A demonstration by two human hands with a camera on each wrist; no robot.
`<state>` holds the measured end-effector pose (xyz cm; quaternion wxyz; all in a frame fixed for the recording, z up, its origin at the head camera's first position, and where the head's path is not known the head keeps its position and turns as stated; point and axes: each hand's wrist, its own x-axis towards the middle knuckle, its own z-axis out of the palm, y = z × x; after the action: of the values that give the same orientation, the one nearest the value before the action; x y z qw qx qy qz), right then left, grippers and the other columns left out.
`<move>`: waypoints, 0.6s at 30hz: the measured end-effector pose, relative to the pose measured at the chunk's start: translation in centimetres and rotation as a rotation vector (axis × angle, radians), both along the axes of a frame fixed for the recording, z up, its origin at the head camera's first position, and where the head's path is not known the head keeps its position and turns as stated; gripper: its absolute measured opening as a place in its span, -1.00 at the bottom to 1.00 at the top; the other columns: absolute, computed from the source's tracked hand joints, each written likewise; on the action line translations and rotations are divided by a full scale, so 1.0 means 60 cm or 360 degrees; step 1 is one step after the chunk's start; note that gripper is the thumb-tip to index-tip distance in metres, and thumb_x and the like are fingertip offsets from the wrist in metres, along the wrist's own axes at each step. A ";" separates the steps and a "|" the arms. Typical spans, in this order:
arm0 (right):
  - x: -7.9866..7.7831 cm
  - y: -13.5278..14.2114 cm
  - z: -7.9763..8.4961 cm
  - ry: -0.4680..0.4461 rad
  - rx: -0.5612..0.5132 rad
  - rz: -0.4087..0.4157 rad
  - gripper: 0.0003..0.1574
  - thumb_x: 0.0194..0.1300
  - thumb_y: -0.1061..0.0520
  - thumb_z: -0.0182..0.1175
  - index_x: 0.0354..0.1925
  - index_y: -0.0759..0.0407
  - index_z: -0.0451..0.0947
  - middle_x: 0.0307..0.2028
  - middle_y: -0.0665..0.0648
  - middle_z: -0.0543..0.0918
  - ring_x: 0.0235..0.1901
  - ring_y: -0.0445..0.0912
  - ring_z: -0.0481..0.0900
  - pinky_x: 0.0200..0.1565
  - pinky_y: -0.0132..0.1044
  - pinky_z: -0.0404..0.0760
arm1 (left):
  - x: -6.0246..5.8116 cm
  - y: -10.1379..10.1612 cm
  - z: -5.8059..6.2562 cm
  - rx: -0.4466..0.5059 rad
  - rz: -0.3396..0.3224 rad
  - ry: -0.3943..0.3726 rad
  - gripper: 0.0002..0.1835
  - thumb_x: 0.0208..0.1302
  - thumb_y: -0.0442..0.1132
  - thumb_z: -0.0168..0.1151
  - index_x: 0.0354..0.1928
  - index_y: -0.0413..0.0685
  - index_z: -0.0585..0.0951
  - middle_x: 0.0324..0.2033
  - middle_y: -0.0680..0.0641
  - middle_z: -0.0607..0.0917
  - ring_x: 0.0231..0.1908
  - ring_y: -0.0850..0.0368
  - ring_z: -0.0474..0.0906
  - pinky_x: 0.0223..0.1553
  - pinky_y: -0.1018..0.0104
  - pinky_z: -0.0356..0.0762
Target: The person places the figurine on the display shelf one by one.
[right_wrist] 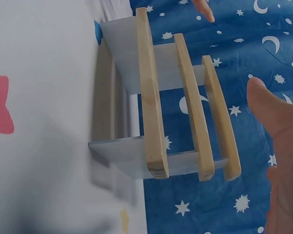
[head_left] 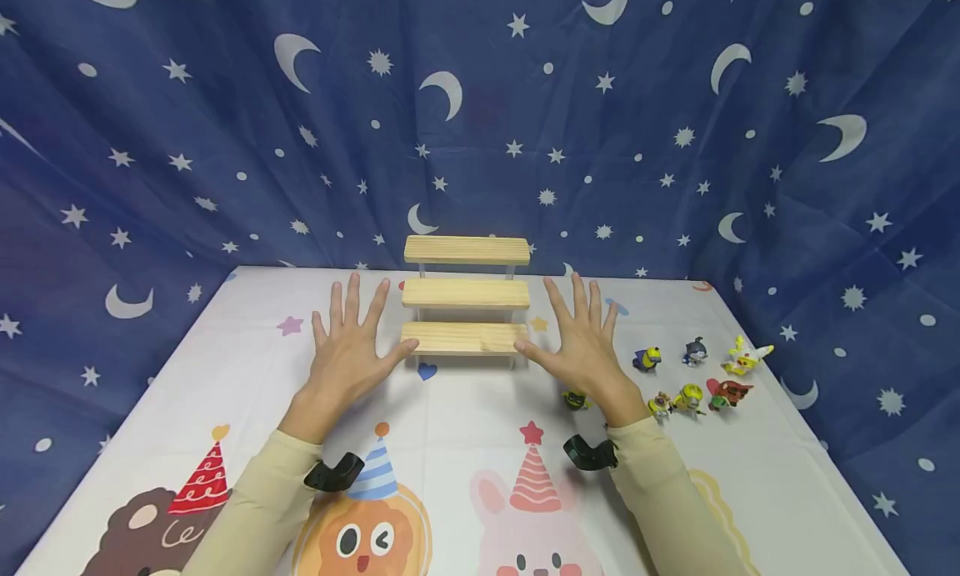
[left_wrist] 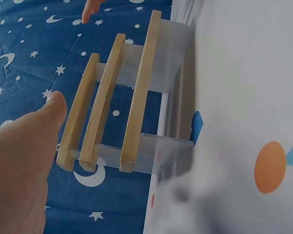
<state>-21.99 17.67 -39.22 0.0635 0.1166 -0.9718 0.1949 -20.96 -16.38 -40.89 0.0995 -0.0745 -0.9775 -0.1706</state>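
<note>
A three-step display stand (head_left: 465, 293) with pale wooden boards on clear side supports stands near the back of the table. My left hand (head_left: 347, 355) is spread with straight fingers at its left side, the thumb tip by the lowest board. On the other side my right hand (head_left: 587, 347) is spread the same way, its thumb close to the lowest board's right end. Neither hand holds anything. Whether the thumbs touch the wood cannot be told from the head view; both wrist views show a thumb apart from the boards (left_wrist: 141, 92) (right_wrist: 151, 92).
Several small toy figures lie at the right of the table, among them a white and yellow one (head_left: 746, 356), a red-brown one (head_left: 727, 394) and a purple and yellow one (head_left: 647, 359). Another figure (head_left: 576, 400) sits beside my right wrist. A blue curtain (head_left: 480, 142) hangs behind the table.
</note>
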 end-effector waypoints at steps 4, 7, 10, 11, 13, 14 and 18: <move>-0.001 0.002 -0.004 -0.0030 -0.0029 0.0014 0.27 0.24 -0.53 0.16 0.64 -0.28 -0.28 0.64 0.14 -0.46 0.60 0.21 -0.61 0.47 0.43 -0.52 | -0.001 -0.004 -0.004 -0.0012 -0.0020 -0.0005 0.05 0.30 0.40 0.10 0.64 0.27 -0.17 0.62 -0.27 -0.27 0.60 -0.32 -0.41 0.47 -0.49 -0.15; -0.001 0.006 -0.007 -0.0061 -0.0053 0.0027 0.26 0.25 -0.50 0.18 0.64 -0.26 -0.25 0.64 0.18 -0.44 0.60 0.24 -0.58 0.49 0.42 -0.47 | -0.004 -0.006 -0.008 0.0000 -0.0043 -0.0023 0.04 0.32 0.39 0.10 0.64 0.24 -0.16 0.62 -0.28 -0.25 0.60 -0.33 -0.37 0.46 -0.47 -0.08; -0.003 0.009 -0.007 -0.0097 -0.0062 0.0035 0.26 0.25 -0.49 0.19 0.64 -0.26 -0.25 0.64 0.20 -0.43 0.60 0.25 -0.58 0.50 0.41 -0.42 | -0.009 -0.007 -0.012 0.0019 -0.0071 -0.0054 0.03 0.34 0.39 0.09 0.65 0.23 -0.17 0.62 -0.27 -0.24 0.61 -0.33 -0.37 0.47 -0.47 -0.08; -0.004 0.010 -0.007 -0.0100 -0.0060 0.0040 0.26 0.26 -0.48 0.20 0.64 -0.25 -0.24 0.64 0.22 -0.42 0.60 0.26 -0.56 0.50 0.42 -0.41 | -0.011 -0.007 -0.013 0.0022 -0.0080 -0.0058 0.04 0.34 0.39 0.08 0.65 0.22 -0.17 0.62 -0.27 -0.24 0.61 -0.33 -0.37 0.47 -0.46 -0.07; -0.006 0.012 -0.005 -0.0113 -0.0057 0.0041 0.26 0.26 -0.49 0.20 0.64 -0.26 -0.25 0.64 0.22 -0.41 0.60 0.25 -0.56 0.51 0.41 -0.38 | -0.014 -0.008 -0.014 0.0027 -0.0097 -0.0050 0.04 0.34 0.39 0.09 0.65 0.20 -0.16 0.62 -0.27 -0.22 0.61 -0.33 -0.35 0.47 -0.44 -0.04; -0.007 0.012 -0.004 -0.0112 -0.0053 0.0045 0.26 0.26 -0.49 0.20 0.64 -0.26 -0.24 0.64 0.22 -0.40 0.60 0.25 -0.55 0.51 0.42 -0.36 | -0.016 -0.008 -0.014 0.0033 -0.0105 -0.0050 0.04 0.34 0.38 0.10 0.65 0.19 -0.16 0.62 -0.27 -0.22 0.61 -0.33 -0.34 0.47 -0.43 -0.03; -0.009 0.016 0.000 -0.0101 -0.0034 0.0067 0.25 0.26 -0.48 0.19 0.64 -0.23 -0.22 0.64 0.24 -0.35 0.61 0.27 -0.50 0.50 0.44 -0.31 | -0.020 -0.011 -0.015 0.0064 -0.0133 -0.0059 0.04 0.35 0.35 0.11 0.65 0.16 -0.15 0.62 -0.27 -0.19 0.60 -0.34 -0.28 0.45 -0.43 0.05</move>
<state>-22.53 18.63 -39.22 0.0298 0.1301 -0.9685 0.2103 -22.13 -17.04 -41.77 0.0757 -0.1099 -0.9716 -0.1955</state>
